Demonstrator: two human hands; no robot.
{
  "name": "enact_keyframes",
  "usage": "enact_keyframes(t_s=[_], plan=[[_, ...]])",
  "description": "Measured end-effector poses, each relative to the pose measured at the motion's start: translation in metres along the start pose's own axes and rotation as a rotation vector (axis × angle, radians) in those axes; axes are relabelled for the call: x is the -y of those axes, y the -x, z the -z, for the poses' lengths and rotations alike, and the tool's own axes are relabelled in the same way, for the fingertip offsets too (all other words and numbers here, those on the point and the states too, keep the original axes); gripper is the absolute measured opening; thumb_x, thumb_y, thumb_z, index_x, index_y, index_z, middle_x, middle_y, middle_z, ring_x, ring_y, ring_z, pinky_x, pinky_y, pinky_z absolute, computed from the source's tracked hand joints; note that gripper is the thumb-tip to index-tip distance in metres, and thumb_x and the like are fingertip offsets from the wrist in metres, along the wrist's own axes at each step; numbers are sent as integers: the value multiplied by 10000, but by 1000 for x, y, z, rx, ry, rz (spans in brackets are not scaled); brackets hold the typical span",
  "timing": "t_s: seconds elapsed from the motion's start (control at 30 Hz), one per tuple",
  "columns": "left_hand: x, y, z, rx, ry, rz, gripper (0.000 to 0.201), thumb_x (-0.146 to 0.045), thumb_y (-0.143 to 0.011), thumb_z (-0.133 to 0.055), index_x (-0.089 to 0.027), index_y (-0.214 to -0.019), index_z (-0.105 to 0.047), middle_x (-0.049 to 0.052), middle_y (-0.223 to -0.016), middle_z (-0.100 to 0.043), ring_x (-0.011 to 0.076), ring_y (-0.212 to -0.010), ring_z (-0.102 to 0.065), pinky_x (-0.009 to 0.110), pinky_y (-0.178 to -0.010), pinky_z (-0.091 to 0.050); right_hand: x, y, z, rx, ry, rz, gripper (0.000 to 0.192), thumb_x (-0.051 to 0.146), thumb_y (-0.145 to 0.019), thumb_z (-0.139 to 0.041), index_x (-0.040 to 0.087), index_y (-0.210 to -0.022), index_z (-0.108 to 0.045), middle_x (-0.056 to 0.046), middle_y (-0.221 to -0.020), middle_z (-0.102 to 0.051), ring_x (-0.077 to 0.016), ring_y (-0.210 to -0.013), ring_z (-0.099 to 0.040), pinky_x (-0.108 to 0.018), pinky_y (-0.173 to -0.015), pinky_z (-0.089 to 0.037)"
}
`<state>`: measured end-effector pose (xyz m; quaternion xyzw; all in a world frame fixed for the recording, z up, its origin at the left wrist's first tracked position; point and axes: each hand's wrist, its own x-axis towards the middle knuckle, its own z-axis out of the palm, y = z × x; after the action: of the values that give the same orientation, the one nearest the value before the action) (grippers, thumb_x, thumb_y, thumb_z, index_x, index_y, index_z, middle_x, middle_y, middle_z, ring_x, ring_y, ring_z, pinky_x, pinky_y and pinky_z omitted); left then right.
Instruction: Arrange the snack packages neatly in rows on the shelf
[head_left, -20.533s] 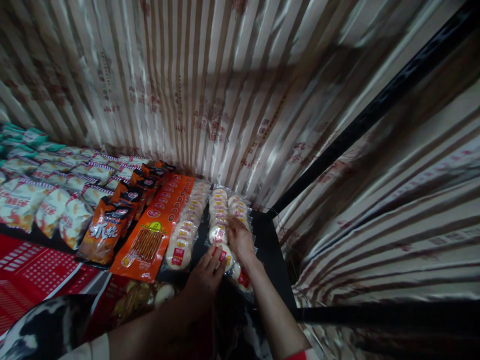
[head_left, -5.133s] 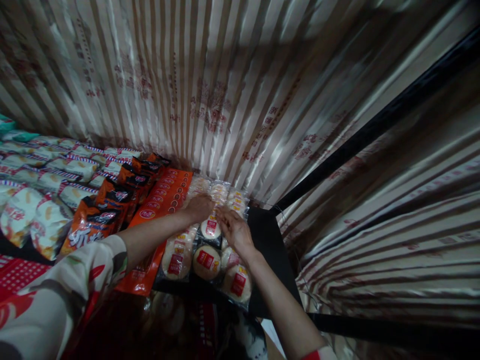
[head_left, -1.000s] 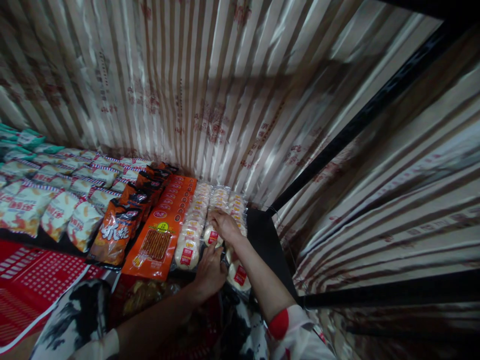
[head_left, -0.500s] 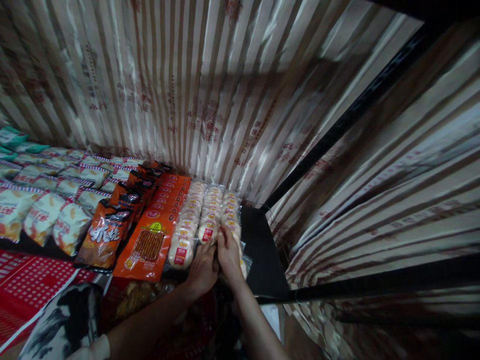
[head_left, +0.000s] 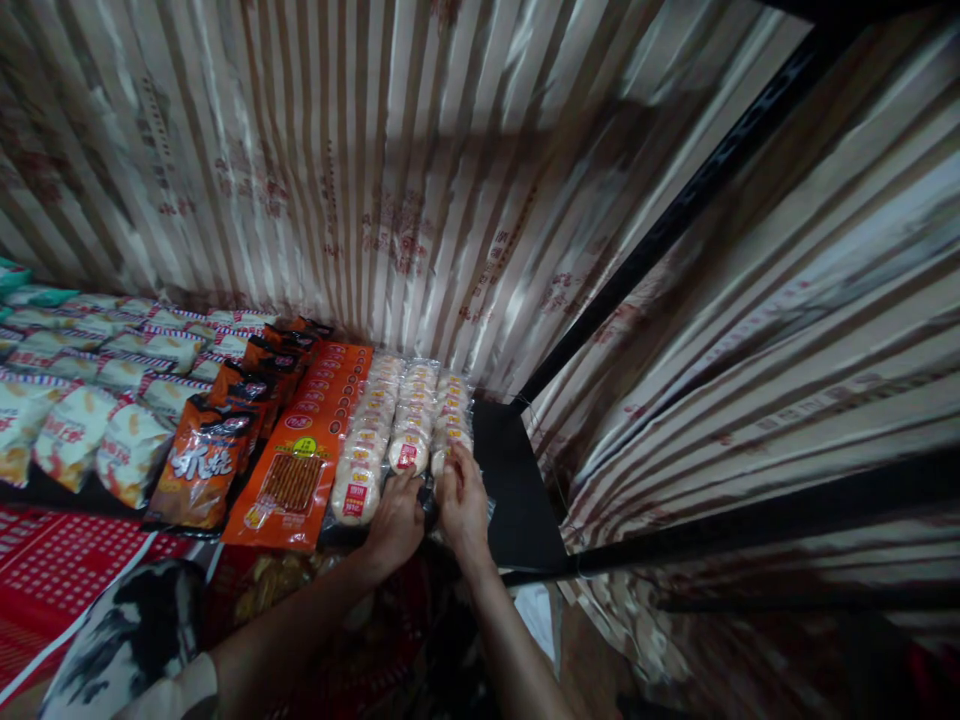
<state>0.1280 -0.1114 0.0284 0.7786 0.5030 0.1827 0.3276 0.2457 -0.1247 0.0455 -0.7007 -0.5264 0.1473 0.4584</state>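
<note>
While my left hand (head_left: 399, 520) is down at the near end of the middle row of round, pale crackers in clear plastic wrap (head_left: 412, 425), my right hand (head_left: 462, 505) is at the matching row of round, pale crackers (head_left: 453, 405) just right of it. Left fingers are bunched close, tips right at the front cracker's edge; can't tell if they're actually pinching anything. Right hand's half curled over its row, thumb near the fingers, and I can't see whether it's clamped on a wrapper either.

For this bit I'd go light: nudge from the near edge with flat fingertips so the overlap holds and nothing brittle cracks. The row just left of my left hand, more pale wrapped crackers (head_left: 364, 440) beside the flat, shiny orange pretzel-stick packet (head_left: 292, 480), makes a decent straight line to match. Labels face up, imo. Watch the loose plastic under the right palm, and there's spare matte black shelf (head_left: 514, 490) right of that hand.
</note>
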Motion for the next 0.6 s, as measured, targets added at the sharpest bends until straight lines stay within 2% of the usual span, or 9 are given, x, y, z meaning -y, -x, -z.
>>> enact_keyframes(t_s=[0.13,0.27,0.43,0.53,0.6], plan=[[3,-1,-4,-26,-39,-12,471,-57,-795,-377,-66,-1231,-556,132,-1389,-470,233,-1295,-402,364,-1113,-317,-25,7,27,-126,111,-59,508,405,-852,-391,74,-1207,-541,-190,-1303,-525,-244,-1230,-465,-400,-1055,-359],[4,2,-10,-67,-62,-33,444,-63,-802,-388,-77,-1204,-574,135,-1361,-491,245,-1262,-431,391,-1095,-339,-46,25,43,-222,245,-115,540,449,-801,-449,86,-1182,-571,-177,-1218,-588,-287,-1141,-513,-436,-999,-387],[-6,18,-16,-57,-25,-71,424,-70,-803,-397,-102,-1184,-580,112,-1264,-557,224,-1182,-481,368,-1068,-374,-54,47,47,-131,360,-268,631,461,-768,-532,75,-1267,-525,-175,-1148,-633,-315,-1073,-551,-411,-917,-422],[-15,26,-21,-31,24,-73,430,-75,-799,-411,-109,-1201,-559,103,-1229,-565,205,-1162,-496,340,-1065,-376,-52,54,46,-69,327,-375,642,441,-773,-544,102,-1315,-487,-127,-1035,-681,-287,-997,-595,-366,-842,-450],[-20,29,-23,-23,50,-38,447,-77,-796,-418,-102,-1225,-539,118,-1281,-520,204,-1196,-480,327,-1076,-362,-51,55,45,-62,276,-423,646,436,-766,-555,112,-1320,-480,-102,-971,-693,-262,-938,-620,-337,-797,-462]])
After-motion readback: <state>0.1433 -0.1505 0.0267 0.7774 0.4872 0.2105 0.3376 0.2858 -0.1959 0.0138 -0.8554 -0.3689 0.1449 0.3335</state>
